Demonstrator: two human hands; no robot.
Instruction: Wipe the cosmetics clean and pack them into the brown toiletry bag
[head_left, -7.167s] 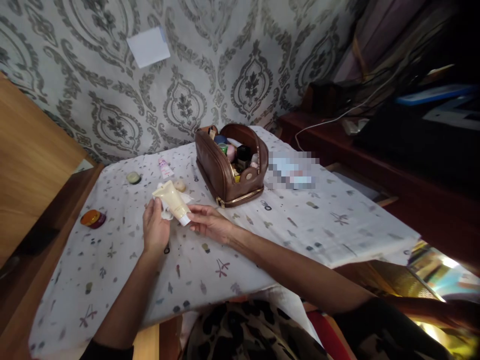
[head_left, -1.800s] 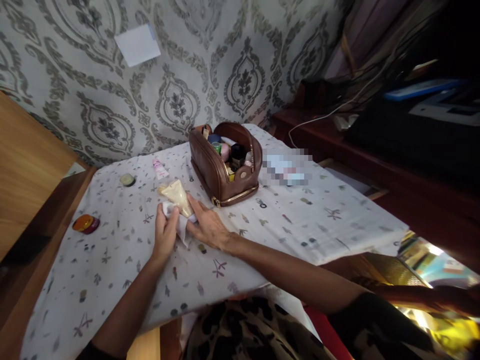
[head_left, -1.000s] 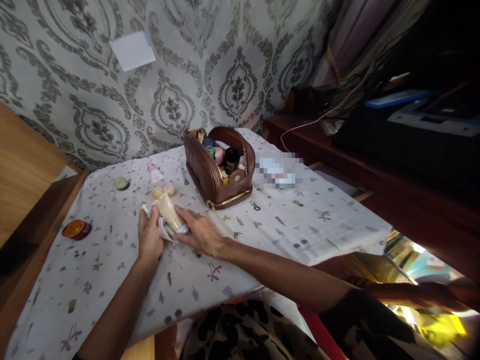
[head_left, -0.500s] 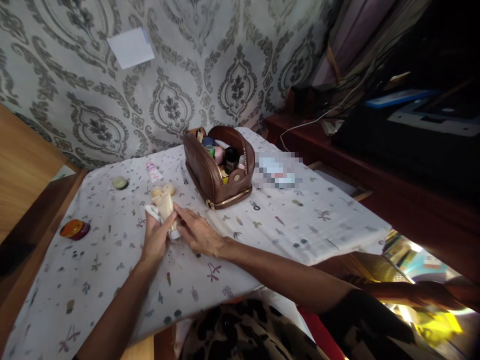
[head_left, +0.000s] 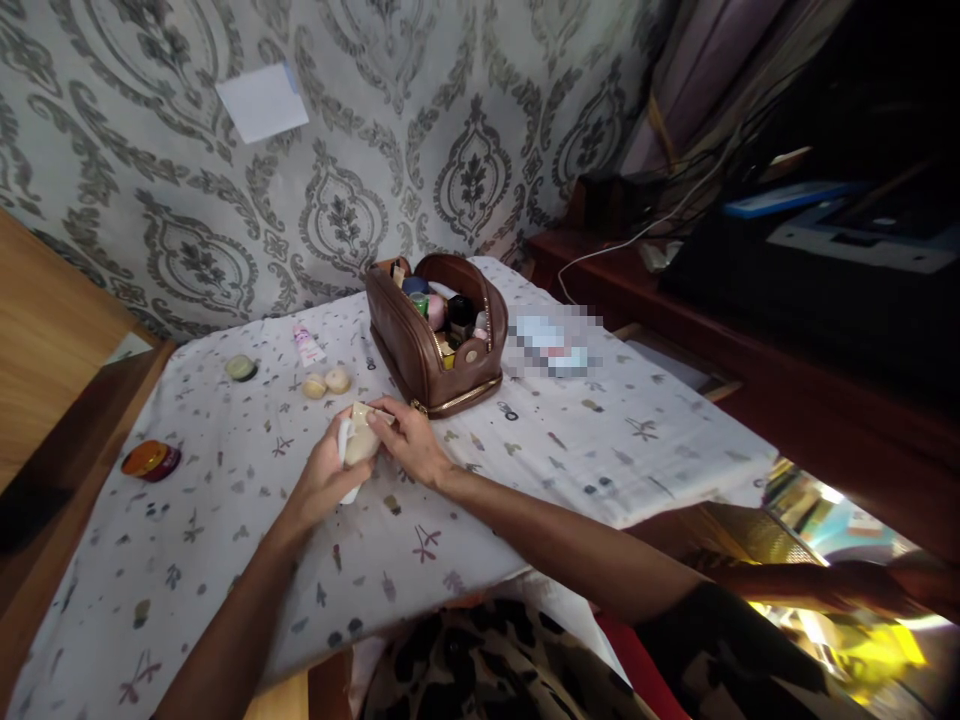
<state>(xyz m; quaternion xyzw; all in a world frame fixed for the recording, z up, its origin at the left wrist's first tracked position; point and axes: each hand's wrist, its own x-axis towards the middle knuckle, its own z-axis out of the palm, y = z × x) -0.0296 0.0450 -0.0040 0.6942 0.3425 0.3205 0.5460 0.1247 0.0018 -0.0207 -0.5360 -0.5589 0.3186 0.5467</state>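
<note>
My left hand (head_left: 328,472) is wrapped round a cream-coloured tube (head_left: 361,440), and something white, perhaps a tissue, shows beside it in the same grasp. At the tube's upper end, my right hand (head_left: 411,443) pinches its flat edge between thumb and fingers. Both hands are just above the table, in front of the open brown cosmetic bag (head_left: 409,345). Bottles and jars fill the bag. Two small round beige items (head_left: 327,382) lie on the cloth just beyond my left hand. Any print on the tube is too small to read.
A pink-and-white tube (head_left: 306,345), a pale green jar (head_left: 241,368) and a dark red jar with an orange lid (head_left: 151,460) stand or lie on the patterned tablecloth (head_left: 247,560). Right of the bag is a blurred-out item (head_left: 555,342). A dark red desk (head_left: 750,370) borders the right.
Both hands have moved slightly right and nearer the bag with the cream tube, uncovering the round beige items. My right fingers have shifted from the tube's side to its upper edge.
</note>
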